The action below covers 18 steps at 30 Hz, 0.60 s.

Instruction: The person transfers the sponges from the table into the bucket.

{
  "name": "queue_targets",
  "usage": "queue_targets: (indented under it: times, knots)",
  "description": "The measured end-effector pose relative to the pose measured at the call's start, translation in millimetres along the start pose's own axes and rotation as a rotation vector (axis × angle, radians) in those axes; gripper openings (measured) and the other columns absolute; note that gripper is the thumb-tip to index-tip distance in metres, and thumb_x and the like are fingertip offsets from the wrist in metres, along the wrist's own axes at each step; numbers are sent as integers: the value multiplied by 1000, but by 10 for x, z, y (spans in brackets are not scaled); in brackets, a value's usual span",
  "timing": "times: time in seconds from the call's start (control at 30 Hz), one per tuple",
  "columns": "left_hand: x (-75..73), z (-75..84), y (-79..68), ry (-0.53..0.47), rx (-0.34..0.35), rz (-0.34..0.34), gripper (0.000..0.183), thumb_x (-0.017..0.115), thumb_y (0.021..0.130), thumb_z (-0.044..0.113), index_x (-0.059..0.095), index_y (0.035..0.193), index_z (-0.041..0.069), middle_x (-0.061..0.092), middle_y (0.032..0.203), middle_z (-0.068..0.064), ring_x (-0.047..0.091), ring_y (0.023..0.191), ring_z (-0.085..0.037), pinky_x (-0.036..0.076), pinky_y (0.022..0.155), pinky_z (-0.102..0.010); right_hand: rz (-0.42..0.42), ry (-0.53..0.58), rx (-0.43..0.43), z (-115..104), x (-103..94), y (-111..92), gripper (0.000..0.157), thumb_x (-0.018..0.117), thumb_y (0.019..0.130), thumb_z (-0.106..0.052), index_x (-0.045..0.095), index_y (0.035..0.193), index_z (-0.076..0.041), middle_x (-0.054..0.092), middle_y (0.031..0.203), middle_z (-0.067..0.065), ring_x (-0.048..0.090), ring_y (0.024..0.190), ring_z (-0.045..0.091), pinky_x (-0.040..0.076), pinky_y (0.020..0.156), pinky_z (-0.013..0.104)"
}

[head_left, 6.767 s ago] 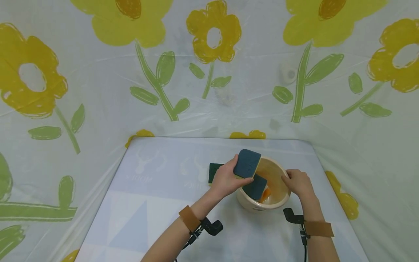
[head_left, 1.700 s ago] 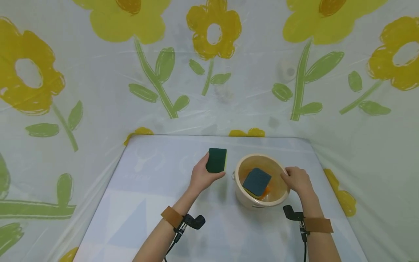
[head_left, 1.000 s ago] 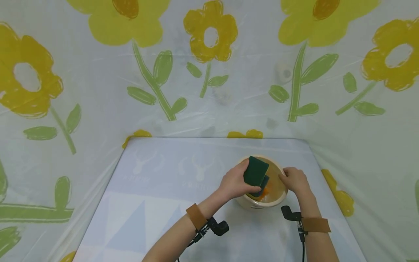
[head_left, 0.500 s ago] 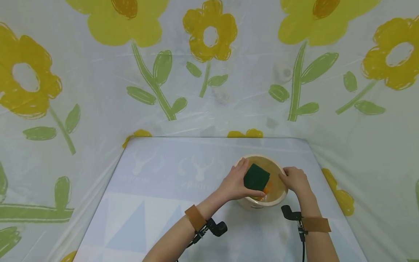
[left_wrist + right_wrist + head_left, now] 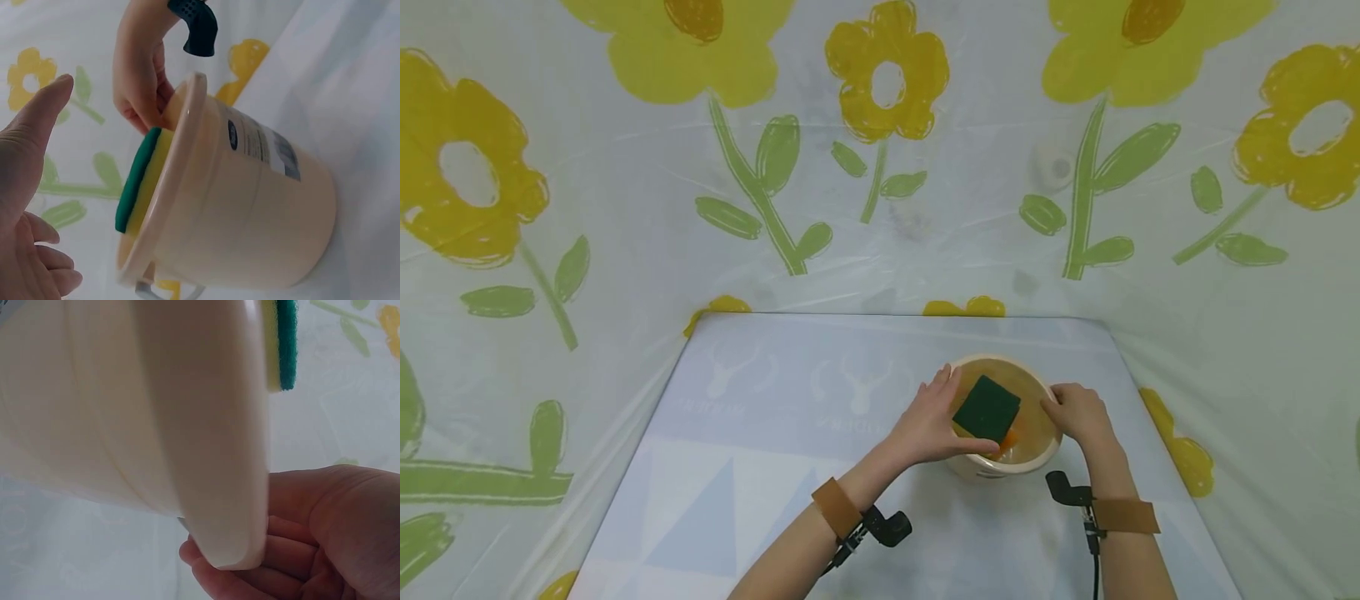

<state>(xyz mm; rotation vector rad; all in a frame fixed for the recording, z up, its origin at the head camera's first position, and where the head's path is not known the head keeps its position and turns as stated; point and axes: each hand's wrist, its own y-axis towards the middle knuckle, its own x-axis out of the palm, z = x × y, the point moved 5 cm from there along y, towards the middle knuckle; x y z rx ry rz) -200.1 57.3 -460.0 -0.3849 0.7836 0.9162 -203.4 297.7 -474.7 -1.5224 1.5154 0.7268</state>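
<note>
A cream bucket (image 5: 1036,417) stands toward the right of the table. On top inside it lies a sponge with a dark green scouring pad (image 5: 987,408); its yellow foam side shows in the left wrist view, rising above the rim. My left hand (image 5: 925,427) is at the bucket's left rim, fingers and thumb spread apart and holding nothing. My right hand (image 5: 1081,414) grips the right rim, its fingers curled over the edge in the right wrist view. Something orange (image 5: 1010,440) shows beneath the sponge. The blue-grey sponge is hidden under the green one.
The pale patterned table (image 5: 760,467) extends left and in front of the bucket. A white flower-printed sheet (image 5: 970,208) hangs behind and at both sides. Each wrist wears a brown strap (image 5: 1125,516) with a black camera and cable.
My left hand placed the blue-grey sponge in the bucket, took the green sponge from the table, set it on top and let go, drawing slightly left. The right hand stayed on the rim.
</note>
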Motion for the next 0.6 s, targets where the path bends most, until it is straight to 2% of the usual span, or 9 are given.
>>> queue_targets:
  times: [0.17, 0.3, 0.37, 0.43, 0.47, 0.53, 0.6]
  knots:
    - [-50, -119, -52, 40, -39, 36, 121, 74, 70, 68, 16, 156, 7, 14, 162, -11, 11, 148, -26, 11, 117, -51, -12, -8, 0, -29, -19, 10, 27, 51, 95, -16, 66, 100, 7, 60, 67, 6, 54, 58, 18, 42, 51, 31]
    - [-72, -242, -108, 63, -66, 46, 123, 72, 69, 71, 10, 157, 10, 6, 162, -12, 2, 149, -27, 5, 117, -53, -32, -29, 40, -18, -25, 4, 33, 51, 97, -20, 64, 110, 7, 62, 71, 9, 56, 61, 20, 44, 52, 33]
    - [-91, -306, -136, 93, -75, 60, 124, 71, 69, 72, 8, 158, 12, 3, 163, -12, -3, 149, -26, 3, 117, -55, -36, -66, 62, -4, -26, -4, 42, 51, 98, -26, 59, 123, 7, 66, 85, 18, 60, 69, 28, 49, 57, 38]
    - [-120, -368, -164, 137, -84, 79, 125, 70, 69, 74, 7, 158, 12, 0, 163, -12, -6, 148, -27, 1, 116, -55, -32, -103, 76, 2, -16, -11, 54, 50, 99, -32, 48, 136, 7, 64, 109, 28, 62, 87, 40, 53, 69, 48]
    - [-138, -396, -179, 164, -91, 88, 126, 69, 68, 75, 5, 158, 13, -1, 163, -12, -8, 148, -27, 0, 116, -56, -24, -112, 69, -6, -11, -11, 60, 50, 100, -34, 41, 141, 8, 58, 121, 33, 59, 99, 46, 52, 77, 55]
    - [-179, -446, -208, 213, -102, 108, 127, 68, 68, 77, 4, 158, 12, -3, 163, -12, -9, 148, -28, -1, 116, -56, 9, -140, 32, -46, -5, -14, 72, 50, 100, -40, 28, 147, 9, 38, 140, 39, 43, 121, 55, 41, 93, 65]
    - [-223, -488, -235, 263, -112, 128, 127, 66, 68, 78, 4, 158, 12, -3, 162, -13, -9, 148, -29, -2, 115, -57, 55, -145, -12, -114, 6, -19, 79, 50, 99, -45, 20, 151, 7, 25, 146, 40, 25, 132, 59, 28, 100, 72]
